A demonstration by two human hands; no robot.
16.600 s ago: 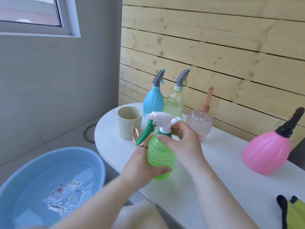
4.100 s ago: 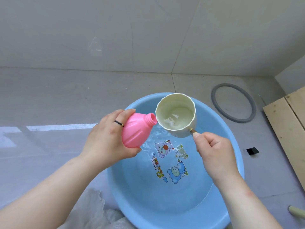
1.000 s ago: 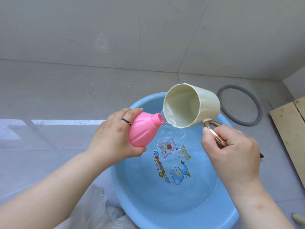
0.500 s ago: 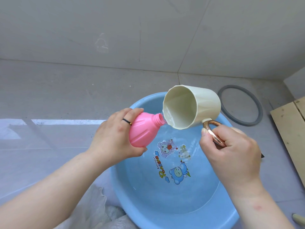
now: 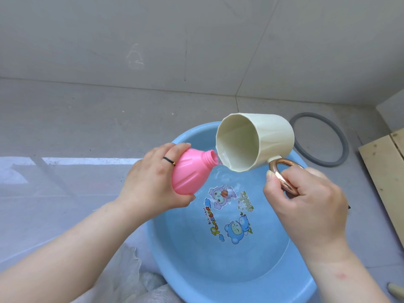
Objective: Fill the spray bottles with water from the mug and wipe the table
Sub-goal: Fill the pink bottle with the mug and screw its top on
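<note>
I judge the filling stage under way: my left hand (image 5: 150, 184) is wrapped around the uncapped pink spray bottle (image 5: 190, 171), tilted over the blue basin (image 5: 218, 270), while my right hand (image 5: 306, 200) grips the handle of the cream mug (image 5: 262, 143), tipped at the bottle's mouth. Capping and wiping remain, in my judgement. Count: one bottle, one mug, one basin, one grey ring (image 5: 341, 147).

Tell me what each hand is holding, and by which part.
The left hand holds the pink bottle around its round body. The right hand holds the cream mug by its copper-coloured handle.
</note>
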